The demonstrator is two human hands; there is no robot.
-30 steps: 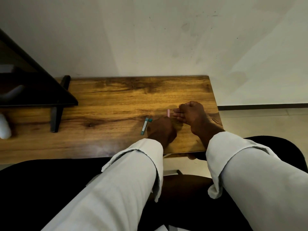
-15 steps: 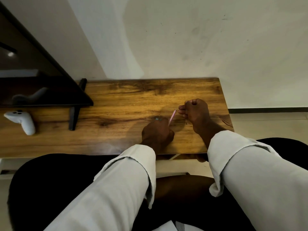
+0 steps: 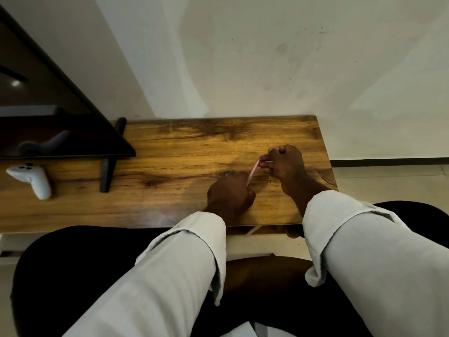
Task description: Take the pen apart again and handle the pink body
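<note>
On the wooden desk (image 3: 175,164) my right hand (image 3: 285,165) pinches the upper end of a thin pink stick (image 3: 253,171). The stick slants down to the left and ends at the thumb side of my left hand (image 3: 229,197). That hand lies on the desk with curled fingers, closed over a small teal tube (image 3: 227,175) of which only the far tip shows. Both forearms wear pale rolled-up sleeves.
A white game controller (image 3: 34,177) lies at the desk's left end. A dark screen (image 3: 60,132) leans over it on a black foot (image 3: 107,176). The wall runs behind the desk, and the desk's right edge is close to my right hand.
My left hand has slid left over the teal tube, which lay uncovered a second ago. The pink stick, then short and upright at my right fingers, now spans slanting between both hands.
</note>
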